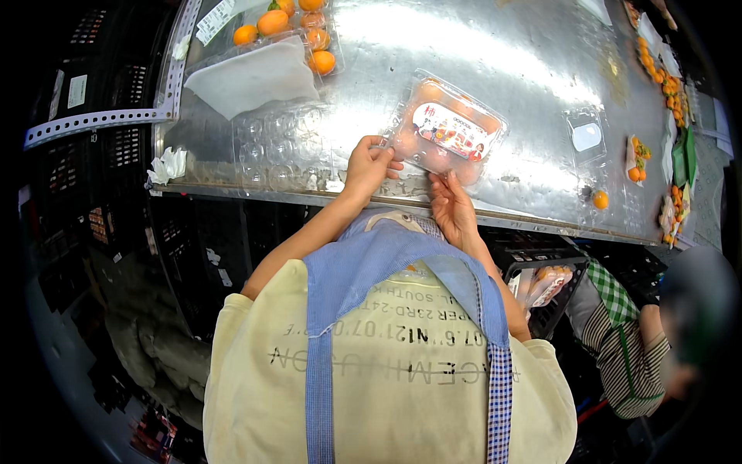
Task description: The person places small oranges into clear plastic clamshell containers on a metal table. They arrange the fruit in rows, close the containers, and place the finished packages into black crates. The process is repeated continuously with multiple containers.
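A closed clear plastic clamshell box (449, 130) of orange fruit, probably persimmons, lies on the metal table (533, 87) before me, with a printed label on its lid. My left hand (371, 165) pinches the box's left corner between thumb and fingers. At the near edge of the box is my right hand (453, 203), its fingertips touching the rim and its palm turned up. Left of the box rests an empty clear tray (281, 148) with round hollows. A white foam sheet (255, 75) lies behind that tray, beside loose-looking orange fruit (272, 23) in clear packaging.
To the right lie a small clear container (585, 136), a single orange fruit (600, 199) and more fruit (637, 159). A black crate (542, 261) with packed boxes stands below the table edge. A co-worker in a striped sleeve (623, 359) is at lower right. Black crates (124, 87) stand left.
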